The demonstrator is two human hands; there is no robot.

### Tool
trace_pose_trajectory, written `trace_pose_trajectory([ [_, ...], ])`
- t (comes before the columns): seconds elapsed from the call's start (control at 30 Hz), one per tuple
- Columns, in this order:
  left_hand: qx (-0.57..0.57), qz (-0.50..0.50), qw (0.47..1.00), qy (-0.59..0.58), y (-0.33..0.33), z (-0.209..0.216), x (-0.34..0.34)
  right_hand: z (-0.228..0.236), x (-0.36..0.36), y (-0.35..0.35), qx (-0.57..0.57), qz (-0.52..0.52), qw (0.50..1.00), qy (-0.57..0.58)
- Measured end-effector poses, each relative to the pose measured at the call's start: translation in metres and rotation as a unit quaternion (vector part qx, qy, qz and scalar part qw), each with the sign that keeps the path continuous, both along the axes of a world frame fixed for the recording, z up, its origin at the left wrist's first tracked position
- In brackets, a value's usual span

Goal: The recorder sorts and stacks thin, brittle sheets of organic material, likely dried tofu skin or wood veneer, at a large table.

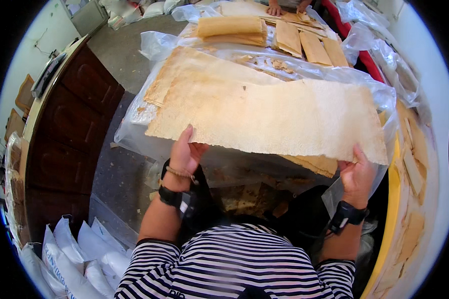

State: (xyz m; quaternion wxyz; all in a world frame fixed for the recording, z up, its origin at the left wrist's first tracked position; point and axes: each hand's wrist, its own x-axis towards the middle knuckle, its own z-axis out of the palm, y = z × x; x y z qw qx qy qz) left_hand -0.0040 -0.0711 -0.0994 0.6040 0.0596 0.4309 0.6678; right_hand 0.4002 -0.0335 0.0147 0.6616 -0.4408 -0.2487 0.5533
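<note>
A long, thin, cream-tan sheet (pixel 264 117) with ragged edges and one small dark spot spans the space in front of me. My left hand (pixel 187 152) pinches its near edge left of the middle, thumb on top and fingers beneath. At the near right corner, my right hand (pixel 358 172) grips the same sheet in the same way. Behind it, on the plastic-covered table, other tan sheets (pixel 177 67) lie partly covered by the held one. A browner sheet (pixel 314 163) shows below its near edge, close to my right hand.
Folded tan sheets (pixel 229 27) and narrow tan pieces (pixel 314 49) lie farther back on clear plastic (pixel 157 45). Another person's hands (pixel 274 9) are at the far end. A dark wooden cabinet (pixel 70 119) and white sacks (pixel 80 249) stand left; a yellow-edged surface (pixel 395 199) with scraps runs along the right.
</note>
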Motion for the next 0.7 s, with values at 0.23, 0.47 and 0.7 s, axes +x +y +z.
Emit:
trace_pose_trajectory([
  [0.23,0.086,0.084,0.814,0.569,0.011,-0.021,-0.048,-0.115,0.003,0.022,-0.041,-0.016,0.999,-0.011],
  [0.47,-0.017,0.041,0.983,0.179,0.033,-0.001,-0.061,-0.125,-0.014,0.055,0.024,-0.108,0.991,-0.077],
  [0.7,-0.021,0.121,0.925,0.361,0.055,0.000,-0.061,-0.063,-0.101,0.035,0.322,-0.051,0.736,-0.593],
])
